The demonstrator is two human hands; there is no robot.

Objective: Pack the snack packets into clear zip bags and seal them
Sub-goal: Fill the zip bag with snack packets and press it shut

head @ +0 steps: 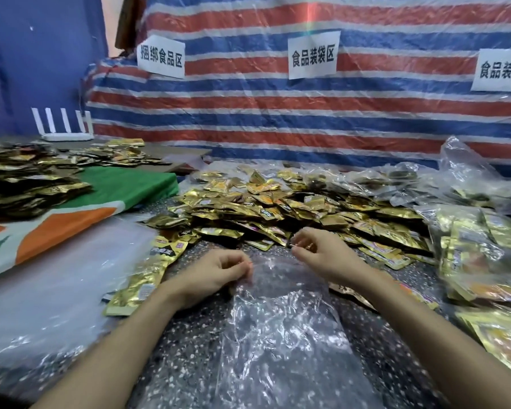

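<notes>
Pinching the mouth of the clear zip bag (278, 320) at both corners, left hand (219, 270) and right hand (319, 255) curled on the rim, mouth turned to 12 o'clock. Laid flat at 6 o'clock on the speckled table (189, 349), apparently empty. Judged near weightless, limp and slick; best held at the stiffer zip strip, not the film. Judged light and crinkly likewise: snack packets (278, 208), heaped at 12 o'clock just beyond the right hand. Noted at 3 o'clock filled bags (478, 246); at 9 o'clock a packet strip (148, 273) beside the left wrist, crowding the bag's edge; at 8 o'clock spare clear bags (56, 276).
</notes>
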